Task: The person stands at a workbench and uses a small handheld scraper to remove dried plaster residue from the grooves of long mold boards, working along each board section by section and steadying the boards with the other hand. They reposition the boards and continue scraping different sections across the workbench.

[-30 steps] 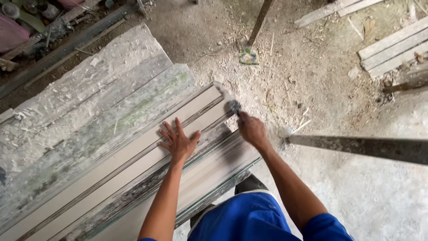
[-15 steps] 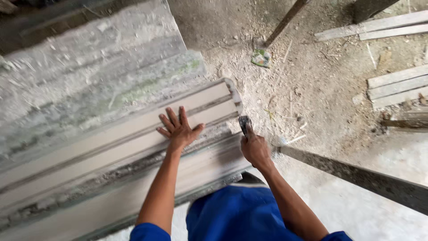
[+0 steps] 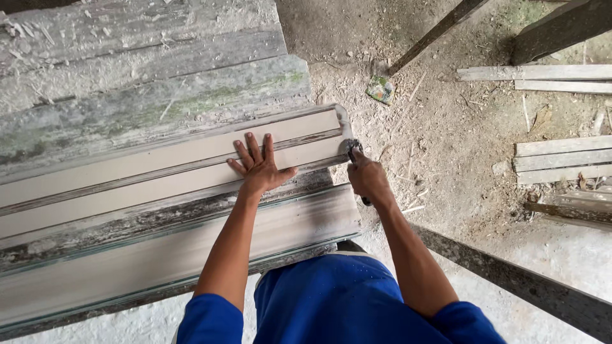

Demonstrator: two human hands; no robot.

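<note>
- far left: weathered grey boards (image 3: 127, 70), dusty and streaked with green, lie beside the pale moulded strip (image 3: 159, 172), which runs from the left edge to its end near the middle.
- the left hand (image 3: 260, 167) lies flat on the strip, fingers spread, pressing it down near that end.
- the right hand (image 3: 368, 179) is closed around a small dark-handled tool (image 3: 354, 153), its tip touching the strip's end just right of the left hand.
- judged from this, the step in hand is trimming or scraping the end of the strip; the next stroke seems to call for firm downward pressure from the flat hand and a short, controlled pull of the tool.
- right: sawdust-strewn ground (image 3: 459, 159), loose planks (image 3: 561, 159) well apart from the hands.
</note>
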